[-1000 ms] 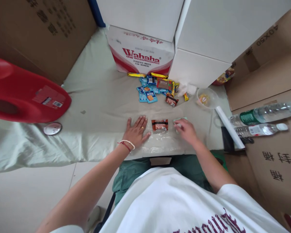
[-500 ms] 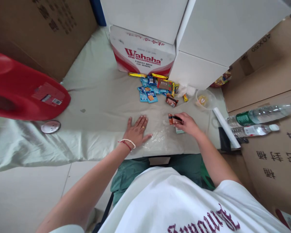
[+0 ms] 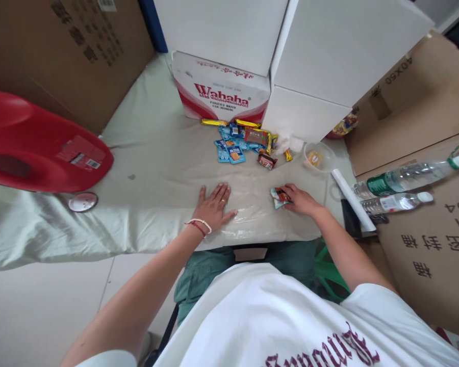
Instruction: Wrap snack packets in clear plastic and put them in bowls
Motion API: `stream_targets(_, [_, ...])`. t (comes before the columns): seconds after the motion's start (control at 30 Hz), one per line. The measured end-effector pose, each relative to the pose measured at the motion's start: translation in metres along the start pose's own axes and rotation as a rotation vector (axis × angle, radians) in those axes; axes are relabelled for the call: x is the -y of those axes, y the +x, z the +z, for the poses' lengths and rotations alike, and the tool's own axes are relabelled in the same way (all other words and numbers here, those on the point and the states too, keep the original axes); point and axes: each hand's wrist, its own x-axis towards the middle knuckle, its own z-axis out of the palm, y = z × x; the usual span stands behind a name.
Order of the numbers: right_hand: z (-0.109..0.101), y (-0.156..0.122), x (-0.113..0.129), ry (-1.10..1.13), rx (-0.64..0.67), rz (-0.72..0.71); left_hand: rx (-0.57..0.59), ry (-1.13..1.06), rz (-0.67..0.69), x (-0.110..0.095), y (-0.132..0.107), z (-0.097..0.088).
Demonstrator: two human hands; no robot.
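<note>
My left hand [image 3: 213, 208] lies flat on the light green tablecloth [image 3: 168, 168], fingers spread, on or beside a sheet of clear plastic film [image 3: 245, 216]. To the right, my right hand [image 3: 301, 200] has its fingers round a brown snack packet [image 3: 282, 192]. A pale green packet [image 3: 278, 202] sits directly under the brown one; whether my fingers also grip it cannot be made out. Beyond my hands lies a pile of snacks: blue biscuit packets [image 3: 235, 154], a brown packet [image 3: 257, 136], yellow wrappers [image 3: 214, 123] and a single dark brown packet [image 3: 266, 161] at the near side.
A white-and-red Wahaha carton [image 3: 222, 92] stands behind the snacks. A clear bowl [image 3: 316, 157] and a white roll [image 3: 352, 199] are at right, near two plastic bottles [image 3: 413, 176]. A red jug [image 3: 49, 148] and a round lid-like disc [image 3: 83, 202] sit left.
My right hand has lowered the brown packet onto the pale green one, and more of the green packet now shows. My left hand stays flat. The view has shifted slightly.
</note>
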Motion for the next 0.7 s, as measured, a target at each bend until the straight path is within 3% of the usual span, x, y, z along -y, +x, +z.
stream_targets(0.27, [0.0,-0.02,-0.024,0.023,-0.068,0.14,0.01,-0.003,0.018,0.0,0.0,0.0])
stream_targets(0.4, [-0.013,-0.024,-0.03,0.07,-0.176,0.178,0.02,-0.001,0.015,-0.001,0.0,-0.001])
stream_targets(0.53, [-0.037,-0.006,0.009,0.143,-0.235,-0.012,0.016,0.003,0.016,-0.001,0.0,0.0])
stream_targets(0.6, [-0.044,0.011,0.043,0.111,-0.177,-0.09,0.019,0.003,0.017,-0.001,0.0,0.0])
stream_targets(0.7, [-0.046,0.038,0.094,-0.034,-0.054,-0.086,0.022,0.002,0.02,-0.001,0.0,-0.001])
